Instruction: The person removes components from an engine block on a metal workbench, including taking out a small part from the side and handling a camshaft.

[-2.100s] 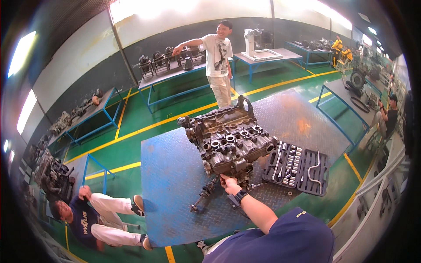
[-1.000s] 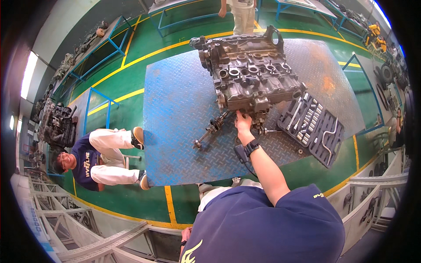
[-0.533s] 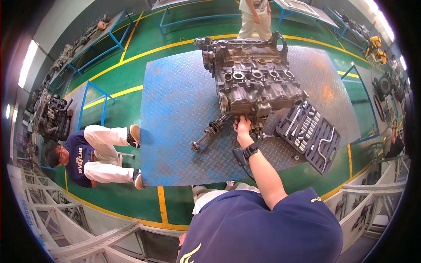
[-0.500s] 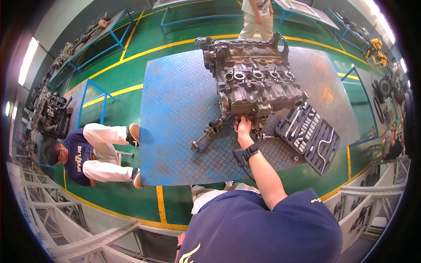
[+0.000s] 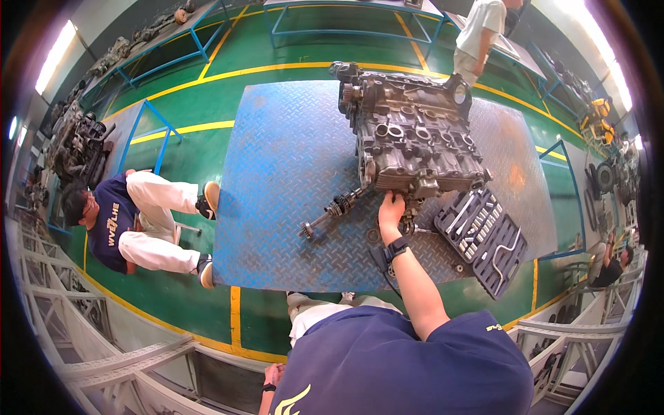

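A dismantled engine block (image 5: 418, 131) with round ports along its top stands on the blue metal plate table. My right hand (image 5: 392, 209) reaches under its front lower edge, fingers closed; what they grip is hidden. A shaft with gears (image 5: 339, 205) lies just left of that hand. To its right are a ratchet-like metal tool (image 5: 413, 229) and a dark ring (image 5: 374, 235). My left hand (image 5: 274, 374) hangs low at my left side, away from the table; its fingers are mostly hidden.
An open socket set case (image 5: 481, 238) lies at the table's (image 5: 290, 152) right front. A seated person (image 5: 114, 214) is close to the left edge, and another person (image 5: 481, 34) stands beyond the engine. Blue-framed benches (image 5: 353, 31) with parts line the surroundings.
My view has shifted, so the engine appears farther right and lower. My right hand stays at the engine's lower front. The standing person has moved right, and my left hand shows more.
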{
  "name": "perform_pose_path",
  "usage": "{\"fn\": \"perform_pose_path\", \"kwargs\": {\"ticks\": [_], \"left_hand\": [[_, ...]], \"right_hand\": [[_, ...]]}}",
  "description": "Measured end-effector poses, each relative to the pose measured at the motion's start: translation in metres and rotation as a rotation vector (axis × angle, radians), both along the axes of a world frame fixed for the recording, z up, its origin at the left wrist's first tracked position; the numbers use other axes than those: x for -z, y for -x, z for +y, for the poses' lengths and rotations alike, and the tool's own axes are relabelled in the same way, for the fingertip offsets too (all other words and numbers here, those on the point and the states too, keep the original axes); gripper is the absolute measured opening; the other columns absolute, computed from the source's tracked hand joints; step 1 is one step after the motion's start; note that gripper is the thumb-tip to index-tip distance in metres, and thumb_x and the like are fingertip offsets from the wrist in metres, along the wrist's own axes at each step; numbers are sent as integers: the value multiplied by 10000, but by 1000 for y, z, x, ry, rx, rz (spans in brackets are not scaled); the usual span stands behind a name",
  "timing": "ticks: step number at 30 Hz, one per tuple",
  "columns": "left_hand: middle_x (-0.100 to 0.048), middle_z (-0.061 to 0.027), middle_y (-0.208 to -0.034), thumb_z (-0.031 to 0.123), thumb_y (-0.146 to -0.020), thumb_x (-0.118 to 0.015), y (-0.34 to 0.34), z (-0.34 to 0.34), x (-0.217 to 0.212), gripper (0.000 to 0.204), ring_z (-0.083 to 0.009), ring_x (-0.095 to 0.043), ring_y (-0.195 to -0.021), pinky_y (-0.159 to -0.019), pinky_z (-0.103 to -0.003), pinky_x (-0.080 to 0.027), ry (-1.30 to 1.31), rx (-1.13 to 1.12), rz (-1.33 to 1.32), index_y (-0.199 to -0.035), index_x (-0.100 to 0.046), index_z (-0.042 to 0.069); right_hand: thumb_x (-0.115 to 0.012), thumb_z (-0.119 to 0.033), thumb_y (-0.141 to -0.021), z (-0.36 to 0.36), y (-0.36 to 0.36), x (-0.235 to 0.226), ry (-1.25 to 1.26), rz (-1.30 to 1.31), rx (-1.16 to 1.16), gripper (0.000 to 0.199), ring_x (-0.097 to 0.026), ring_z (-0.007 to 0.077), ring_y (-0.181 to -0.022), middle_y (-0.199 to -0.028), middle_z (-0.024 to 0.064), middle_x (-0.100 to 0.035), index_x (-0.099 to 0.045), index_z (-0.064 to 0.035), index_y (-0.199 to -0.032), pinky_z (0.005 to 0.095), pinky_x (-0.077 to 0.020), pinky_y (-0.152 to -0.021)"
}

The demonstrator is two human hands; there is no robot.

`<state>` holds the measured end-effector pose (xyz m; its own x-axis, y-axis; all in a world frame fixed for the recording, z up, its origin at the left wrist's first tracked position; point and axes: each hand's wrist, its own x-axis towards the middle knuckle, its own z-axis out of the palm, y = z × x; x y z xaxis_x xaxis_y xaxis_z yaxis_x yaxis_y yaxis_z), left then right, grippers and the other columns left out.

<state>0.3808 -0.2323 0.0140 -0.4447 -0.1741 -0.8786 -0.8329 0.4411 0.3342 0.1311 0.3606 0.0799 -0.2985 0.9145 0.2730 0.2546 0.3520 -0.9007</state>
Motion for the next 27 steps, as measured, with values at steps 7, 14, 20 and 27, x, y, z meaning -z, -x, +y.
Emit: {"fn": "perform_pose_path", "kwargs": {"ticks": [7, 14, 20, 27], "left_hand": [[-656, -125, -785, 208, -850, -446, -15, -29, 57, 286, -191, -611, -618, -508, -300, -486, -225, -555, -80, -988, -567, -10], [-647, -110, -741, 138, -839, -499, -58, -68, 118, 191, -211, -625, -641, -581, -309, -504, -229, -348, -38, -863, -611, -14], [-652, -82, -731, 127, -824, -548, -53, -48, 129, 188, -181, -606, -611, -575, -298, -484, -250, -456, -109, -818, -642, -35], [-656, -109, -811, 178, -818, -531, -47, -55, 63, 266, -204, -625, -684, -607, -299, -503, -187, -116, 95, -938, -631, -37]], "right_hand": [[-500, -235, -928, 16, -6, 28, 186, 91, -142, 267, -450, 186, -492, -637, 71, -504, -544, 12, -839, 309, -353, -456], [-538, -194, -888, -15, 2, -18, 55, -67, -63, 262, -541, 335, -712, -760, 207, -591, -554, 65, -855, 412, -414, -691], [-474, -190, -893, 38, 11, 65, 51, 88, 56, 254, -459, 176, -452, -605, 102, -510, -518, 26, -767, 349, -352, -437], [-460, -226, -900, 0, 4, -8, 1064, 592, -207, 214, -318, 122, -417, -561, 16, -370, -458, -42, -791, 270, -257, -388]]}}
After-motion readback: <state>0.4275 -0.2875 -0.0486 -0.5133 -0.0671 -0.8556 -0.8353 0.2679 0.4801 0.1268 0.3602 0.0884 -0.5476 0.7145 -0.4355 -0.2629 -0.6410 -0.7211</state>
